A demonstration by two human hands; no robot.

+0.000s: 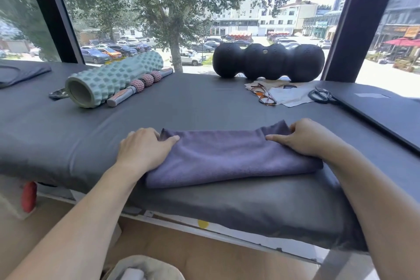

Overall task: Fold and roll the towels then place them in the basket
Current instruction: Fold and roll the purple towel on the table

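1. No writing on the things can be read.
2. The purple towel (pixel 229 157) lies folded on the grey tabletop (pixel 193 102), with its long axis going left to right.
3. The left hand (pixel 145 150) grips its left end.
4. The right hand (pixel 306 137) pinches its right end.

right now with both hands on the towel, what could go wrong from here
The folded purple microfibre towel sags in the middle between the left hand and right hand, so its layers may shift and the roll come out uneven. Its near edge lies close to the front edge of the dark grey padded bench; rolling toward the body could drag it off.
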